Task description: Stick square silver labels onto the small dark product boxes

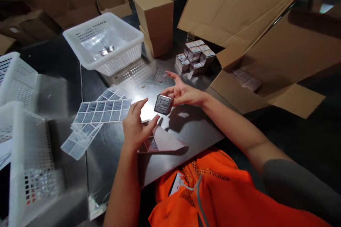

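My right hand (183,94) holds a small silver box (162,104) with printed text on its face, a little above the shiny metal table (186,131). My left hand (137,126) hovers just left of the box with fingers apart, over a label sheet (160,141) lying near the table's front edge. Sheets of grey labels (102,110) lie to the left of my left hand. One more small box (161,75) lies on the table beyond my right hand.
A stack of small silver boxes (195,58) stands at the back by an open cardboard carton (266,53). A white plastic basket (105,42) sits at the back left, more white baskets (23,138) at the left edge. A closed brown box (156,21) stands behind.
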Tool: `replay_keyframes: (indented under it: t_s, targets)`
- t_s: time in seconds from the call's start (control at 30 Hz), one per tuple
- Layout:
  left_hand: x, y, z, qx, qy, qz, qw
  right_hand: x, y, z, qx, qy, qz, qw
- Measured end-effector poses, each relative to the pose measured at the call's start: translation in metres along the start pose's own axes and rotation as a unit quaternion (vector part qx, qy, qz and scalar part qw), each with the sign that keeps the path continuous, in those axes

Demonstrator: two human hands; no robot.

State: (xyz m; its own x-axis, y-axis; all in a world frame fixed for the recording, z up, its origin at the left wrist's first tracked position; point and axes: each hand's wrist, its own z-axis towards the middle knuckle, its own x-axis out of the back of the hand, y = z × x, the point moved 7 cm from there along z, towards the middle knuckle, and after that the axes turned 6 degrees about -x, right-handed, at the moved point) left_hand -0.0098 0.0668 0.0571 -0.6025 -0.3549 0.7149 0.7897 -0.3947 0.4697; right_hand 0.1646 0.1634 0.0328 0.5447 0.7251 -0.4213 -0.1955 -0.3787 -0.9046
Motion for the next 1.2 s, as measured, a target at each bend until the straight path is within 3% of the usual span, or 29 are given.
replay_keyframes:
  t_s: [0.1, 0.27, 0.37, 0.5, 0.57, 0.67, 0.73, 0.8, 0.93, 1.0, 1.2]
  targets:
    - [0.005, 0.007, 0.000, -0.050, 0.022, -0.019, 0.998, -0.009, 0.006, 0.000, -0.015, -0.037, 0.033, 0.999]
    - [0.005, 0.015, -0.002, -0.085, 0.001, -0.051, 0.995, -0.018, 0.019, -0.002, -0.061, -0.085, 0.040, 0.994]
    - [0.006, 0.024, -0.003, -0.113, 0.002, -0.044, 0.993, -0.022, 0.023, -0.002, -0.063, -0.075, 0.011, 0.995]
    - [0.002, 0.030, -0.002, -0.099, -0.021, -0.035, 0.994, -0.016, 0.026, -0.002, -0.044, 0.033, -0.081, 0.995]
    - [0.001, 0.030, -0.002, -0.089, -0.017, -0.039, 0.995, -0.011, 0.017, -0.007, -0.001, 0.107, -0.165, 0.980]
    - [0.003, 0.026, -0.001, -0.073, 0.011, -0.038, 0.997, -0.002, -0.020, -0.031, 0.147, 0.262, -0.309, 0.902]
    - [0.002, 0.023, -0.001, -0.055, 0.018, -0.032, 0.998, 0.000, -0.039, -0.049, 0.215, 0.336, -0.332, 0.855]
    - [-0.001, 0.020, 0.000, -0.043, 0.012, -0.022, 0.999, 0.000, -0.042, -0.055, 0.213, 0.341, -0.274, 0.874]
    - [-0.006, 0.019, -0.001, -0.040, 0.000, -0.011, 0.999, -0.017, -0.016, -0.042, 0.097, 0.219, -0.150, 0.959]
    - [-0.008, 0.018, -0.001, -0.035, -0.005, -0.008, 0.999, -0.024, -0.004, -0.039, 0.058, 0.199, -0.133, 0.969]
    - [-0.009, 0.017, -0.004, -0.018, 0.003, 0.017, 1.000, -0.024, 0.012, -0.039, 0.012, 0.243, -0.085, 0.966]
